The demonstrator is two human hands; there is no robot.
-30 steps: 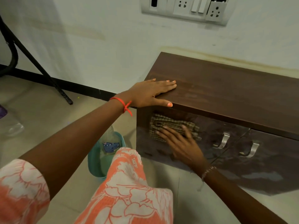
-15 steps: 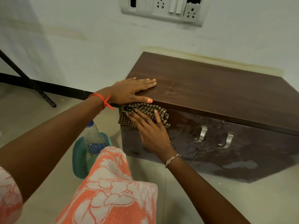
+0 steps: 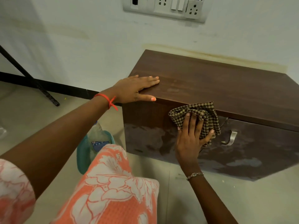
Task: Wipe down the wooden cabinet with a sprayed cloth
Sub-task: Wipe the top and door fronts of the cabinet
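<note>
Cabinet [image 3: 226, 88] of dark wood stands on the pale floor [image 3: 242, 199] against the white wall [image 3: 80, 38], filling the 3 o'clock side of the view. Fingers [image 3: 191, 125] of the right hand [image 3: 189, 143] are spread and flat, pressing the checked cloth [image 3: 199, 113] against the cabinet's front face just under the top edge; the thumb pins the cloth's lower corner at the hand's 3 o'clock. The cloth is bunched and folded, its upper edge touching the lip of the top board. At the cloth's 4 o'clock sits a metal handle [image 3: 230, 138] on the right-hand door, apart from the hand. The front panel around the hand shows cloudy, patchy smears. A thin bracelet [image 3: 195, 175] circles the right wrist.

Fingers [image 3: 150, 80] of the left hand [image 3: 134, 89] lie straight and together, palm down on the cabinet's top at its near left corner, thumb laid along the front edge, gripping nothing. A red thread [image 3: 108, 101] is tied around that wrist, and the forearm runs off toward 8 o'clock to an orange and white patterned sleeve [image 3: 14, 191].

At 6 o'clock of the left hand a clear plastic bottle [image 3: 97, 133] with a blue label stands in a teal tub [image 3: 84, 152] on the floor, partly hidden by a knee in the same patterned fabric [image 3: 113, 191]. A switch and socket panel [image 3: 165, 8] is mounted on the wall at 12 o'clock. A black leg [image 3: 32, 81] slants down to the floor at 9 o'clock.
</note>
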